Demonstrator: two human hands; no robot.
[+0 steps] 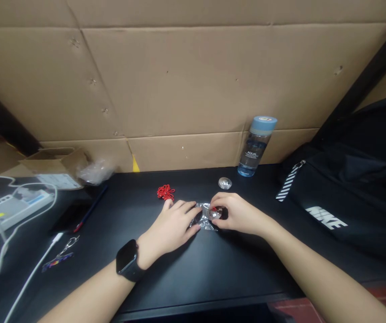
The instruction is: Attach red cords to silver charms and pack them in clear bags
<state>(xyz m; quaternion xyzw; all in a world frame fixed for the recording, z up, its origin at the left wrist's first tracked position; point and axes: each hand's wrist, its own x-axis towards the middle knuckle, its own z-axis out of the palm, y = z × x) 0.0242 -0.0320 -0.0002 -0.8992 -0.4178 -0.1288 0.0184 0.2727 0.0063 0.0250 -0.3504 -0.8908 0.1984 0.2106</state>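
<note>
My right hand (235, 213) pinches a shiny silver round piece (215, 214) with a bit of red on its top. Beneath it, a crinkled clear plastic bag (208, 225) lies on the black table. My left hand (178, 224), with a black watch on the wrist, rests on the bag's left side, fingers spread and pressing down. Just behind the left hand is a bundle of red cord (166, 192). Another silver round piece (225, 183) sits behind the right hand, untouched.
A water bottle (255, 147) stands by the cardboard wall. The black bag (340, 202) fills the right side. An open carton (56, 166), power strip (18, 207), white cable (33, 271) and keychain (58, 259) occupy the left of the table (179, 282).
</note>
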